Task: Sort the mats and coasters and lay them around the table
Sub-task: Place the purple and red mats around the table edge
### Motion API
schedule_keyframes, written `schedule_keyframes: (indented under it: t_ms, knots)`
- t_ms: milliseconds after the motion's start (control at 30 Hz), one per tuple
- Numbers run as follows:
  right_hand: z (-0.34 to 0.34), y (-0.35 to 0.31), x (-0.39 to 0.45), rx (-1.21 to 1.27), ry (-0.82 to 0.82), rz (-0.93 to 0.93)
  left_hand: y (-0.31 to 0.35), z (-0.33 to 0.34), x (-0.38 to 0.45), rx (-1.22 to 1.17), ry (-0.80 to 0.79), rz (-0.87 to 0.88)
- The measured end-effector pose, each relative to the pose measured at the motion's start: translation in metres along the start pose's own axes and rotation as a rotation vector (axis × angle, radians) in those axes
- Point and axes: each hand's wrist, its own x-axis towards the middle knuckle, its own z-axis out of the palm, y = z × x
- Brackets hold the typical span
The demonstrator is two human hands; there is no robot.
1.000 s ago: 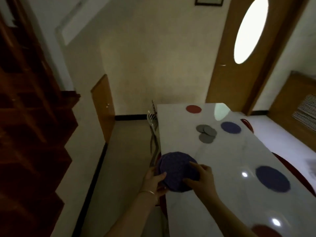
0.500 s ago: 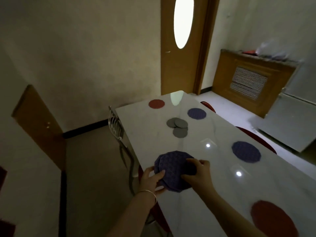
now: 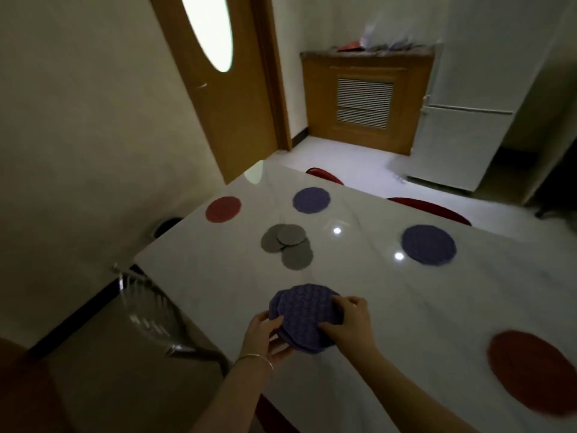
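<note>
A small stack of round purple mats (image 3: 304, 315) is held over the near left edge of the white marble table (image 3: 406, 307). My left hand (image 3: 263, 337) grips the stack from below and the left. My right hand (image 3: 351, 323) pinches the top mat at its right edge. Laid out on the table are a purple mat (image 3: 311, 200) at the far end, a purple mat (image 3: 428, 244) on the right side, a red mat (image 3: 223, 209) at the far left and a red mat (image 3: 535, 370) at the near right. Three grey coasters (image 3: 288, 248) overlap in the middle.
A metal-backed chair (image 3: 153, 317) stands at the table's left side. Red chair seats (image 3: 431, 207) show beyond the far right edge. A wooden door (image 3: 228, 98), a wooden cabinet (image 3: 365, 98) and a white fridge (image 3: 474, 114) stand behind.
My view has swung to the right, bringing the cabinet, the fridge and the near red mat into sight. Both hands stay on the purple stack at the table's near left edge.
</note>
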Motion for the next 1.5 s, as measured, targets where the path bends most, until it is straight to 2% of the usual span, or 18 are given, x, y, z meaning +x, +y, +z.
schedule_keyframes:
  t_ms: [200, 467, 633, 733, 900, 1133, 1300, 1400, 1500]
  knots:
    - [-0.004, 0.025, -0.008, -0.097, 0.224, 0.135, 0.009, 0.04, 0.033, 0.211, -0.191, -0.06]
    - [0.029, 0.036, -0.071, -0.091, 0.535, 0.414, 0.02, 0.034, 0.055, 0.44, -0.457, -0.133]
    - [0.06, 0.055, -0.1, -0.097, 0.566, 0.551, 0.024, 0.012, 0.073, 0.408, -0.413, -0.141]
    - [0.08, 0.066, -0.11, -0.187, 0.482, 0.584, 0.027, -0.008, 0.085, 0.38, -0.351, -0.135]
    - [0.091, 0.068, -0.116, -0.263, 0.5, 0.558, 0.032, -0.025, 0.095, 0.321, -0.304, -0.134]
    - [0.093, 0.073, -0.124, -0.387, 0.457, 0.551, 0.031, -0.028, 0.094, 0.271, -0.322, -0.159]
    - [0.097, 0.077, -0.127, -0.677, 0.443, 0.507, 0.034, -0.036, 0.091, 0.25, -0.298, -0.174]
    - [0.098, 0.068, -0.117, -0.479, 0.485, 0.631, 0.044, -0.044, 0.09, 0.22, -0.296, -0.182]
    - [0.1, 0.038, -0.085, -0.27, 0.565, 0.521, 0.063, -0.052, 0.087, 0.178, -0.293, -0.168]
